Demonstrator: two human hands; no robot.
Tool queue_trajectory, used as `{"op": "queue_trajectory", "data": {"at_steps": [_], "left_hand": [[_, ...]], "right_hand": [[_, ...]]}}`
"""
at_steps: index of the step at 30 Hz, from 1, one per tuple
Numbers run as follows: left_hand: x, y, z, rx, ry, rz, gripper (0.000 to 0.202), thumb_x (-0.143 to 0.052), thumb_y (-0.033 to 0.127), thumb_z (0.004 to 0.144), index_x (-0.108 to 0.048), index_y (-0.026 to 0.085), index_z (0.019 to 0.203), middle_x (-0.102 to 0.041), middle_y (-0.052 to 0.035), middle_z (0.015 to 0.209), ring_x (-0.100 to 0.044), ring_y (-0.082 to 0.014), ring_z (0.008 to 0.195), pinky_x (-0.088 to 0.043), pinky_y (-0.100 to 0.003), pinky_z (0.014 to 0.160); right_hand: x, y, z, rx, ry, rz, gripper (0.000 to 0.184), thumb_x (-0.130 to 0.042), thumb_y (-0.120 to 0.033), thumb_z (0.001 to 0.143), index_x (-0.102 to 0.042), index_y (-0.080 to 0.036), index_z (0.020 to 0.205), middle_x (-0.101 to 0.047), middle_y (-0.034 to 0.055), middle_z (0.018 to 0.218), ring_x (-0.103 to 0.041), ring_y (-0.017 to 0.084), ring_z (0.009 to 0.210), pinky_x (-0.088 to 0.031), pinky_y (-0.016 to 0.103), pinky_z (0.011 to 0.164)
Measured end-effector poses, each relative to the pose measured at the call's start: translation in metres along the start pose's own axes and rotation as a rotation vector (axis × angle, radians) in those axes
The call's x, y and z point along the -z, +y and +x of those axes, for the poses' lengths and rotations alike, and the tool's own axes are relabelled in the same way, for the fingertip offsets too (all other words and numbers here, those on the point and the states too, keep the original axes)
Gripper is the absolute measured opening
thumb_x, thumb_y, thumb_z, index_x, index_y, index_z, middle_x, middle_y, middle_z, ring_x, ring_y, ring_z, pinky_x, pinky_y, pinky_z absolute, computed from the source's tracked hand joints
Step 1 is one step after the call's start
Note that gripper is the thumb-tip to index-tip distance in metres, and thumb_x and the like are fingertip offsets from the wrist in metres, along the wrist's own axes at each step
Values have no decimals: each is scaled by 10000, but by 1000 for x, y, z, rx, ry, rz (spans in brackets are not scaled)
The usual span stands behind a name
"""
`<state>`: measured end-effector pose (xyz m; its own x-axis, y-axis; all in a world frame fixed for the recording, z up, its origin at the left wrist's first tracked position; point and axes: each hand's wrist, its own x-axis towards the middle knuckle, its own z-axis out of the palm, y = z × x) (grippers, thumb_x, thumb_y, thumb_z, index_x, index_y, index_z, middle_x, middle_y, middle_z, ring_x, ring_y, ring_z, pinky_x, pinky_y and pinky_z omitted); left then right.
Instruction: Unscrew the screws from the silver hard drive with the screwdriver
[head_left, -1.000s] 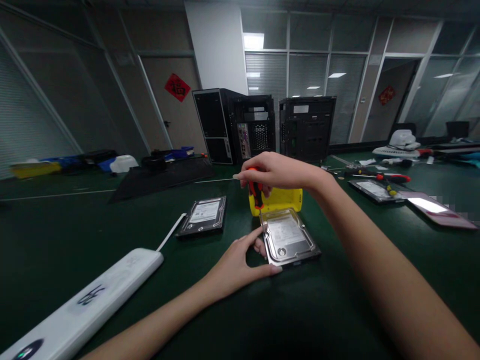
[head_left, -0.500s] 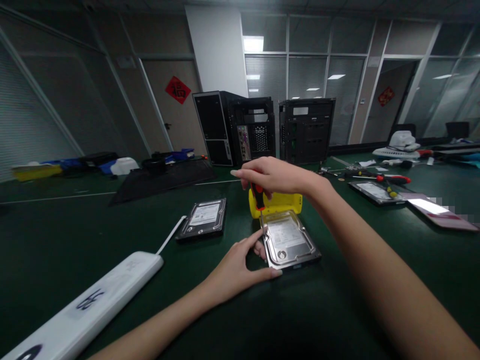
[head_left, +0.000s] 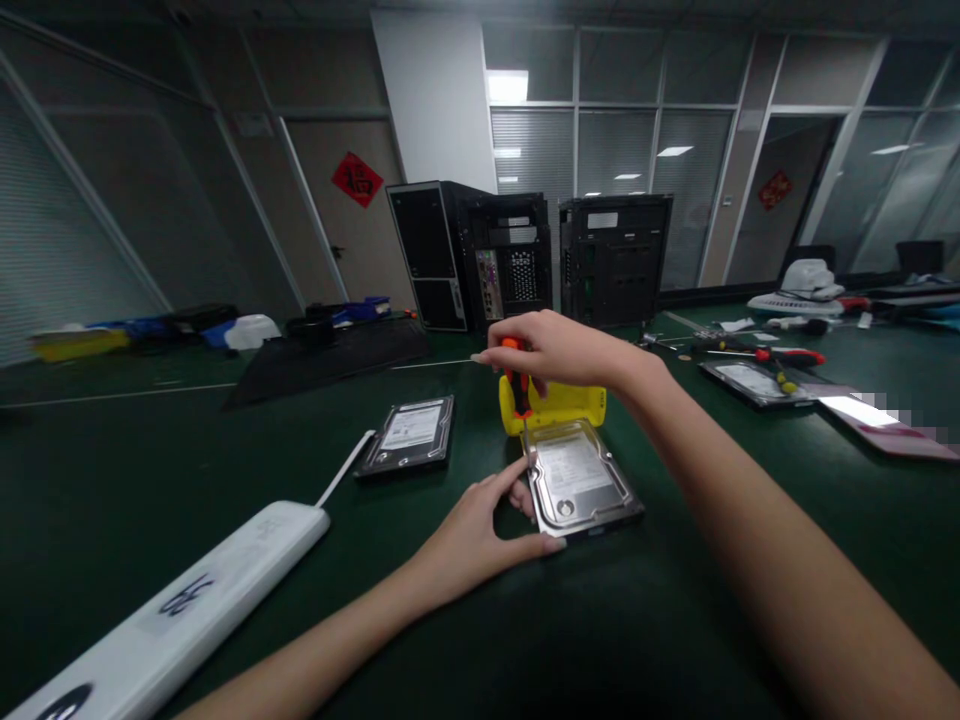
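Observation:
A silver hard drive (head_left: 576, 478) with a white label lies flat on the green table in front of me. My left hand (head_left: 491, 520) grips its left side, with the thumb at the near edge and a fingertip beside the screwdriver's tip. In my right hand (head_left: 544, 350) is a red and black screwdriver (head_left: 519, 390), held upright with the fingers around the top of its handle. The shaft points down to the drive's left edge; whether it sits in a screw is too small to tell. Just behind the drive stands a yellow case (head_left: 559, 408).
Left of my hands lie a second hard drive (head_left: 411, 432) and a white power strip (head_left: 225, 575). Computer cases (head_left: 615, 260) stand at the back. Rightward are another hard drive (head_left: 750, 380), red-handled pliers (head_left: 795, 356) and a pink flat device (head_left: 885, 425).
My right hand's fingers have shifted slightly around the handle, showing more of its orange top. The left hand and the hard drive stay in place.

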<state>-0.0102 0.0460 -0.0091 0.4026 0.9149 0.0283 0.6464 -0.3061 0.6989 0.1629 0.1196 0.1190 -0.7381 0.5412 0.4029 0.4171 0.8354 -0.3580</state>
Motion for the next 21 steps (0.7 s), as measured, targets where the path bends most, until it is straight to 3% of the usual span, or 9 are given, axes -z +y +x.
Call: {"op": "queue_trajectory", "data": {"at_steps": [5, 10, 14, 21], "left_hand": [[0, 3, -1, 3, 1, -1, 866, -671, 506, 685, -259, 246, 1401, -578, -14, 969, -530, -226, 958, -374, -383, 895], [-1, 2, -1, -7, 5, -3, 872, -666, 505, 687, -249, 242, 1405, -579, -16, 975, -528, -226, 962, -374, -386, 898], [-1, 2, -1, -8, 4, 5, 893, -667, 507, 686, -228, 233, 1414, -578, -25, 980, -525, -231, 962, -374, -393, 895], [0, 1, -2, 2, 3, 1, 862, -655, 500, 699, -234, 253, 1410, -572, -26, 1009, -519, -233, 982, -376, -388, 887]], "right_hand": [[-3, 1, 2, 2, 8, 50, 348, -424, -459, 860, -486, -145, 721, -586, 12, 657, -561, 80, 478, -375, 179, 457], [-3, -1, 3, -62, -45, 219, 429, -331, -491, 885, -531, -129, 771, -607, 44, 736, -562, 85, 506, -428, 192, 477], [2, 0, 1, -85, -122, 328, 410, -240, -338, 925, -563, -111, 813, -624, 61, 753, -556, 89, 504, -468, 213, 495], [9, 2, -1, -54, -193, 398, 369, -409, -415, 885, -609, -105, 878, -645, 69, 808, -586, 68, 556, -489, 183, 539]]}}
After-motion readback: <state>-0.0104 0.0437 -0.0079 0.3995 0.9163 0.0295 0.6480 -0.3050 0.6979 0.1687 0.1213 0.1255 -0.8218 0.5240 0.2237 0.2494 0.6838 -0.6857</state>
